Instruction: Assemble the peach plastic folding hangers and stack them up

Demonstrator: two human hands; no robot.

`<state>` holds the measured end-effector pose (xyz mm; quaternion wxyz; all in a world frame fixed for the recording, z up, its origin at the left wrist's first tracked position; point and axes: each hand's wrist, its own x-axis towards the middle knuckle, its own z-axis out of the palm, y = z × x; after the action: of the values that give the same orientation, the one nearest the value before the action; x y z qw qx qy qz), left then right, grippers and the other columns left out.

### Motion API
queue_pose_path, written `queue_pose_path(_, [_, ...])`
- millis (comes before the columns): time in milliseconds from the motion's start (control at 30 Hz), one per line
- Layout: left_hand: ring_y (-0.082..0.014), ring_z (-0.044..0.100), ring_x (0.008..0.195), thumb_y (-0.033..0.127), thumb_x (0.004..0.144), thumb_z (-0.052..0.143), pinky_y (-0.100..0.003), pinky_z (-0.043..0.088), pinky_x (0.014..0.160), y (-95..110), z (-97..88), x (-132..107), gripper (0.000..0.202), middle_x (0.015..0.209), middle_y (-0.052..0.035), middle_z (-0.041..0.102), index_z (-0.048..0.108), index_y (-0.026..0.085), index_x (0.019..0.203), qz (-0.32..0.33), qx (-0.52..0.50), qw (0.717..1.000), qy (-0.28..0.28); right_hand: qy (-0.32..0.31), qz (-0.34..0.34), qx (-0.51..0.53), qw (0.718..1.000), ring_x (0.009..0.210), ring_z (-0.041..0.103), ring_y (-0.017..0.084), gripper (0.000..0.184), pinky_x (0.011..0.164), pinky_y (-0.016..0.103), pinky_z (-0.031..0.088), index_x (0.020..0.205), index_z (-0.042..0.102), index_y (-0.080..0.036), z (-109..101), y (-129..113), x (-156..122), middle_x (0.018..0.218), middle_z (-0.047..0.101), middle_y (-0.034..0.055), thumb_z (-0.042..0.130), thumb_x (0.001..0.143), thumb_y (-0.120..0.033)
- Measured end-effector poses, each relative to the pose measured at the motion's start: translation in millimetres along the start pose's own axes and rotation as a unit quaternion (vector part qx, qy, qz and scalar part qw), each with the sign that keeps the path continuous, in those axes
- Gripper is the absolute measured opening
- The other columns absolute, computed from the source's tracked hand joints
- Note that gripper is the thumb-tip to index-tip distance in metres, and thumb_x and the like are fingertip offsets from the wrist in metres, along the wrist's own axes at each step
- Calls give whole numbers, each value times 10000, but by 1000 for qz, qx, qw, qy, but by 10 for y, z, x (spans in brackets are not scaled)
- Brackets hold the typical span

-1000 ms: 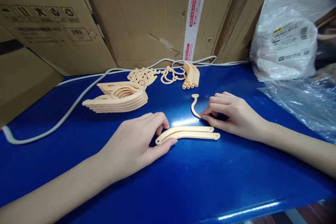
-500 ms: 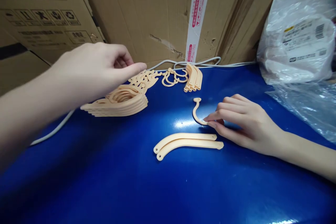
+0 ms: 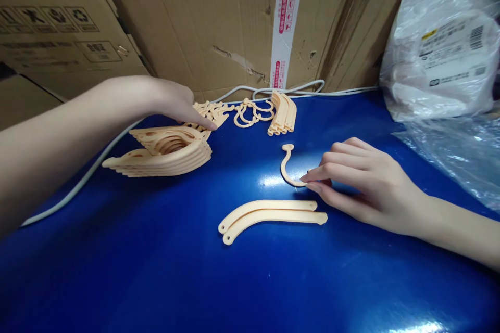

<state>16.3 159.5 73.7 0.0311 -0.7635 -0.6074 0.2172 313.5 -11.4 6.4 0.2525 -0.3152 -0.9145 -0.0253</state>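
Observation:
My right hand (image 3: pixel 363 182) pinches one end of a beige plastic hanger hook (image 3: pixel 285 169) between thumb and fingers, low over the blue table. Just in front of it lie two curved beige hanger arms (image 3: pixel 269 210), side by side, each with a hole at its left end. My left hand (image 3: pixel 172 101) reaches down at a heap of small beige parts (image 3: pixel 219 111). One digit points down onto the heap; the other fingertips are hidden behind the hand. Beneath that wrist sits a nested stack of curved beige pieces (image 3: pixel 167 161).
Several loose hooks (image 3: pixel 248 114) lie beside a bundle of curved arms (image 3: pixel 282 113) at the back. Cardboard boxes (image 3: pixel 187 21) stand behind the blue table (image 3: pixel 250 281). A white cable (image 3: pixel 78 190) runs along the left and back. Clear plastic wrapping (image 3: pixel 441 62) is at right.
My left hand has lowered onto the heap of small parts, its fingers now bent downward. The right hand keeps its pinch on the hook. The view has shifted slightly.

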Motion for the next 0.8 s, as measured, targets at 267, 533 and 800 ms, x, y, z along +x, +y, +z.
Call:
queue_pose_path(267, [-204, 592, 720, 711, 847, 516, -308, 417, 763, 21, 1, 57, 643, 741, -83, 704, 734, 111, 775, 44, -70, 995, -63, 1, -1, -3, 1000, 679, 529, 150, 118, 663, 330, 340, 922, 655, -177, 2, 9, -21, 754, 655, 3, 555, 985, -172])
queue_pose_path(533, [-161, 488, 650, 576, 830, 539, -297, 357, 679, -17, 115, 131, 446, 573, 6, 611, 664, 190, 643, 51, -113, 992, -27, 5, -6, -8, 1000, 666, 539, 151, 125, 654, 323, 345, 908, 650, -184, -16, -24, -3, 733, 653, 9, 550, 984, -177])
queue_pose_path(800, [-146, 478, 639, 529, 831, 515, -299, 365, 665, -19, 110, 6, 399, 587, 23, 615, 625, 204, 628, 44, -132, 989, 44, 1, -6, -17, 1000, 672, 543, 147, 110, 659, 319, 357, 918, 639, -191, -40, -45, -3, 742, 659, 0, 551, 981, -174])
